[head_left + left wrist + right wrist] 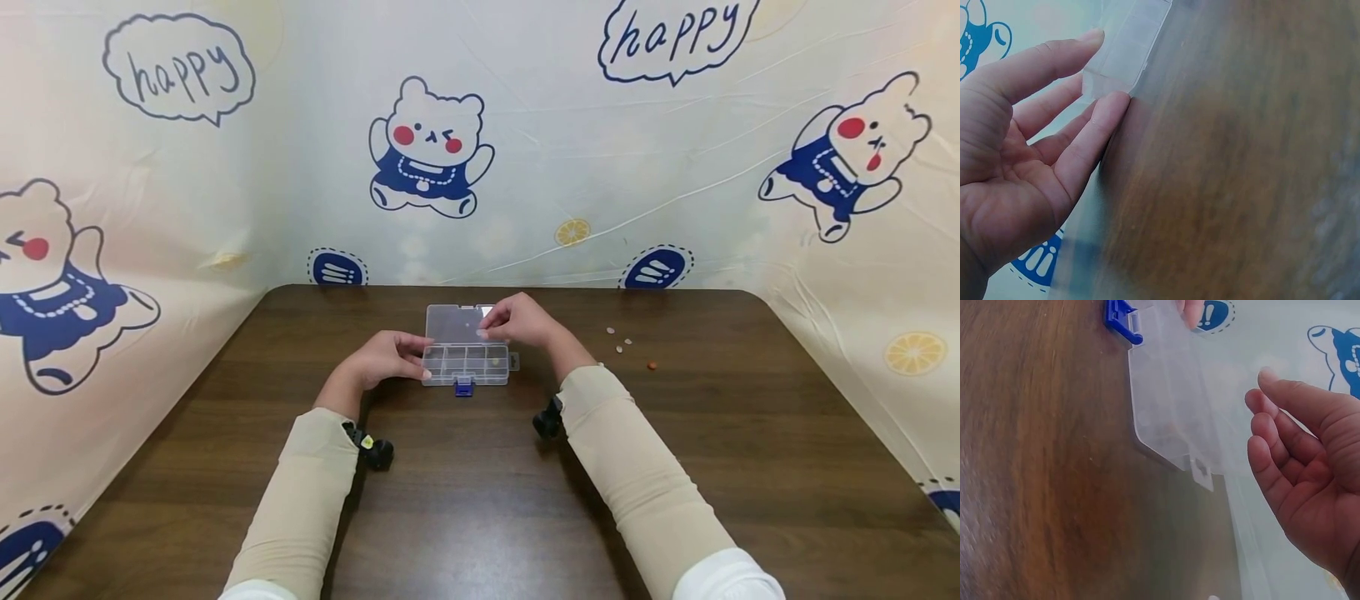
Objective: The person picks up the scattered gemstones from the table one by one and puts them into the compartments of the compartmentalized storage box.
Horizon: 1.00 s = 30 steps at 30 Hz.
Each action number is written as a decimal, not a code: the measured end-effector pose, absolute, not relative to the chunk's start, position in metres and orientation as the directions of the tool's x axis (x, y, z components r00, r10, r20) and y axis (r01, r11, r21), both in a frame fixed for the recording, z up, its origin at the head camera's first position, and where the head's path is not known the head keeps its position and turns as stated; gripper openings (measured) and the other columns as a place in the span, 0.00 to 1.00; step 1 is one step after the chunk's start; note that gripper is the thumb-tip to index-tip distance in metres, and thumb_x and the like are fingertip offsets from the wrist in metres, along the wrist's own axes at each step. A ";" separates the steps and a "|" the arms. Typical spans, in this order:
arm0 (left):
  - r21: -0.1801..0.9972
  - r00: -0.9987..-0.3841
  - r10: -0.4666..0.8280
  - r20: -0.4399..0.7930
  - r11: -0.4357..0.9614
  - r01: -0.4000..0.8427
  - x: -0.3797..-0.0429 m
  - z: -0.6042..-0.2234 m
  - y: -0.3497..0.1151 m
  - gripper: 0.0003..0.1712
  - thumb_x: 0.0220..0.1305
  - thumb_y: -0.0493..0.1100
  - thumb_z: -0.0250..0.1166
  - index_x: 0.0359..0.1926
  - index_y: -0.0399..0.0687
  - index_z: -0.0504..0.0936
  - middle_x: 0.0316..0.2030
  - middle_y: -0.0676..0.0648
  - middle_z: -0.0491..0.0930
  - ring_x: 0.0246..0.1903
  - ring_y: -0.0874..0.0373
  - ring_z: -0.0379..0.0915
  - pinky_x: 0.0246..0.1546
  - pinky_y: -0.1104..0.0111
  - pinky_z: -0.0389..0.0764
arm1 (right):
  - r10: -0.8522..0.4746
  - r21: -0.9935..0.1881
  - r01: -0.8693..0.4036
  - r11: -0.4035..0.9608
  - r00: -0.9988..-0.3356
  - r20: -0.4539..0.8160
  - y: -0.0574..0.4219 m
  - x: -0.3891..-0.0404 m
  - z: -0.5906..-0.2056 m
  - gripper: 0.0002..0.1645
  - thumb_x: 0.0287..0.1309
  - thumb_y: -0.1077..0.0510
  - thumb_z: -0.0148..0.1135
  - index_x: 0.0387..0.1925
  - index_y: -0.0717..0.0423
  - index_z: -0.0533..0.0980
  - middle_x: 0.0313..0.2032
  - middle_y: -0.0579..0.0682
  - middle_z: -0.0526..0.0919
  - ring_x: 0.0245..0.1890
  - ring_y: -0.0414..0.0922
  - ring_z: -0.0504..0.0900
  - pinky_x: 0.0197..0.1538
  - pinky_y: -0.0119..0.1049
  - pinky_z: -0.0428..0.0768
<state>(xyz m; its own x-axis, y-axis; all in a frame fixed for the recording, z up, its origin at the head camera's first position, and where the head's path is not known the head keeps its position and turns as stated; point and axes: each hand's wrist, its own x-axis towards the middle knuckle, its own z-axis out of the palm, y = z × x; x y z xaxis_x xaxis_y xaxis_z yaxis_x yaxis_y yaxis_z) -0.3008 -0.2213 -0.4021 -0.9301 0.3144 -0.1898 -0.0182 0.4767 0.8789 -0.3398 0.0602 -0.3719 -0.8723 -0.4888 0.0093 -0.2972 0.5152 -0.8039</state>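
Observation:
A clear plastic compartment box (pixel 465 367) rests on the table, its lid (pixel 452 323) raised at the back. My left hand (pixel 386 357) grips the box's left end, thumb at the front corner and fingers behind. In the left wrist view, that hand's fingertips touch the box end. My right hand (pixel 521 321) hovers at the right side of the raised lid, thumb and fingertips close together. The right wrist view shows its fingers (pixel 1264 432) curled and apart from the box; whether a tiny piece sits between them is hidden. A small yellowish piece (pixel 495 362) shows in a right-hand compartment.
Small pale pieces (pixel 619 349) and an orange-brown piece (pixel 652 365) lie on the brown table (pixel 465 500), right of the box. A blue latch (pixel 464 388) projects from the box's front and a clear tab (pixel 514 362) from its right end. A printed cloth (pixel 525 150) hangs behind.

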 end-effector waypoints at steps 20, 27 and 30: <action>0.873 -0.928 0.323 -0.186 0.488 -0.006 -0.297 -0.396 -0.219 0.39 0.50 0.34 0.76 0.64 0.37 0.73 0.54 0.35 0.77 0.44 0.51 0.78 0.49 0.64 0.79 | -0.536 -0.763 -0.338 0.550 -0.844 -0.012 0.046 -0.341 -0.382 0.08 0.52 0.62 0.73 0.36 0.58 0.86 0.33 0.48 0.86 0.35 0.42 0.80 0.43 0.34 0.80; 0.874 -0.934 0.311 -0.177 0.487 -0.003 -0.302 -0.404 -0.221 0.39 0.48 0.34 0.77 0.64 0.39 0.74 0.53 0.37 0.78 0.45 0.51 0.78 0.48 0.64 0.80 | -0.510 -0.771 -0.328 0.545 -0.860 0.005 0.049 -0.339 -0.385 0.08 0.52 0.60 0.73 0.37 0.56 0.86 0.35 0.47 0.85 0.36 0.44 0.79 0.43 0.34 0.80; 0.874 -0.934 0.310 -0.177 0.486 -0.005 -0.302 -0.405 -0.221 0.39 0.48 0.34 0.77 0.64 0.39 0.74 0.54 0.37 0.78 0.45 0.50 0.78 0.48 0.64 0.80 | -0.499 -0.780 -0.320 0.539 -0.866 0.010 0.053 -0.336 -0.387 0.09 0.53 0.60 0.73 0.37 0.56 0.86 0.36 0.48 0.84 0.37 0.45 0.79 0.44 0.34 0.80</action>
